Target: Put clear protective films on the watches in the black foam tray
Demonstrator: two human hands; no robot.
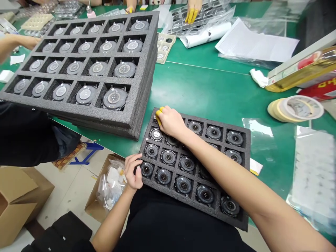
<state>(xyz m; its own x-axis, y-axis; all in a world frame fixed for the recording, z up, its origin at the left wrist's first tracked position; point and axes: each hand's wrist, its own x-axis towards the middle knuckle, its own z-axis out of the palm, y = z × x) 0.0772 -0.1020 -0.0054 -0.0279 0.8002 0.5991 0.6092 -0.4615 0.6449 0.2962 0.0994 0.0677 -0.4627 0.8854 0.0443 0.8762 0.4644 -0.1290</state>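
A dark grey foam tray (194, 194) lies tilted at the table's front edge, above my lap. Its square compartments hold round black watch cases (183, 184), backs up; one watch case (156, 134) near the left has a bright silver-white face. My right hand (170, 120), with yellow finger cots on its fingertips, reaches into the far-left corner compartment. Its fingers are closed round a watch case there, mostly hidden under them. My left hand (133, 172) has curled fingers against the tray's left edge. My right forearm covers part of the tray's middle.
A tall stack of foam trays (141, 87) with watch cases stands at left. Rolls of tape (295, 108), a plastic-wrapped sheet (313, 175) and white paper (256, 42) lie rightward. Co-workers' hands (193, 10) show at the far side and left. A carton (105, 189) stands below.
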